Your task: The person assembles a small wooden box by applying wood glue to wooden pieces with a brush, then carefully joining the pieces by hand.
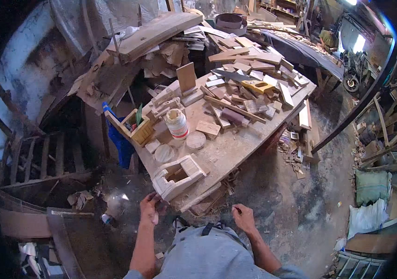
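Observation:
A small box-like wooden piece with a square opening sits at the table's near corner. Just off its lower left corner is my left hand, fingers loosely bent and thumb apart, with nothing visible in it. My right hand hovers past the table's near edge, in front of my body. Its fingers are curled together in a pinch; I cannot tell what, if anything, is between them. Behind the box lie two round wooden discs and a white jar with a red-banded label.
A wooden holder containing tools stands at the table's left edge. Wood offcuts heap over the far half of the table, with a yellow-handled handsaw on top. Scraps litter the floor at right. Another person is in the far background.

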Demonstrator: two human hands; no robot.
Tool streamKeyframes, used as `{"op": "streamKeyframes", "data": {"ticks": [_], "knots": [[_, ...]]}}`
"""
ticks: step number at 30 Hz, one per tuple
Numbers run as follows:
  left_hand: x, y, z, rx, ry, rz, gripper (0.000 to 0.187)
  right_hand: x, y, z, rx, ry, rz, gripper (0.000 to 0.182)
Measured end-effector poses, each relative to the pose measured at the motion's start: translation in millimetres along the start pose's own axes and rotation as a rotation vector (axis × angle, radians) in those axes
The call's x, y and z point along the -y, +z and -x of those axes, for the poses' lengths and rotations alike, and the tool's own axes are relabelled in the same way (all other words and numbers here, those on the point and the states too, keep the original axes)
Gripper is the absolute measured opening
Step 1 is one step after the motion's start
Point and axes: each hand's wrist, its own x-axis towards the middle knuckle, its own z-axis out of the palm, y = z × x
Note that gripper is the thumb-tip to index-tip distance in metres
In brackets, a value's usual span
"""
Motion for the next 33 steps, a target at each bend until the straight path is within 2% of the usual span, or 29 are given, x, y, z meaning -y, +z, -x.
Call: {"op": "streamKeyframes", "data": {"ticks": [8, 14, 15, 17, 18, 19, 21, 24, 26, 28, 29, 31, 32, 33], "knots": [[13, -7, -9, -0.043, 0.075, 0.026, 0.024, -36, -18, -4, -0.03, -0.008, -0.007, 0.025], [-2, -2, 10, -0.147, 0.078, -0.016, 0.015, -26, -45, -15, -0.028, 0.031, 0.005, 0.024], [-7, -7, 17, -0.169, 0.108, 0.007, 0.014, -40, -45, -19, -0.04, -0.074, 0.01, 0.024], [-17, -15, 32, -0.209, 0.169, 0.051, 0.013, -41, -46, -27, 0.007, 0.036, -0.125, 0.023], [-21, -15, 41, -0.201, 0.293, 0.001, 0.013, -37, -48, -29, 0.023, 0.097, -0.186, 0.022], [-27, -10, 53, -0.187, 0.414, -0.053, 0.014, -4, -58, -27, 0.071, 0.177, -0.318, 0.023], [-53, 23, 90, -0.156, 0.631, -0.263, 0.012, 31, -61, -36, 0.132, 0.129, -0.337, 0.024], [-80, 72, 124, -0.116, 1.043, -0.953, 0.014, 117, -68, -39, 0.218, -0.032, -0.479, 0.031], [-88, 107, 133, 0.072, 1.041, -1.059, 0.022, 166, -66, -44, 0.219, -0.422, -0.445, 0.038], [-89, 125, 128, 0.286, 1.099, -1.219, 0.026, 222, -69, -44, 0.232, -0.572, -0.402, 0.039], [-83, 128, 120, 0.355, 1.031, -1.242, 0.029, 223, -65, -49, 0.262, -0.65, -0.32, 0.037], [-85, 139, 107, 0.444, 1.075, -1.312, 0.036, 211, -49, -64, 0.32, -0.804, -0.16, 0.033], [-90, 144, 102, 0.485, 1.1, -1.348, 0.039, 201, -42, -67, 0.24, -0.727, -0.205, 0.029], [-94, 149, 99, 0.401, 1.115, -1.369, 0.044, 188, -35, -69, 0.163, -0.652, -0.249, 0.025]]}}
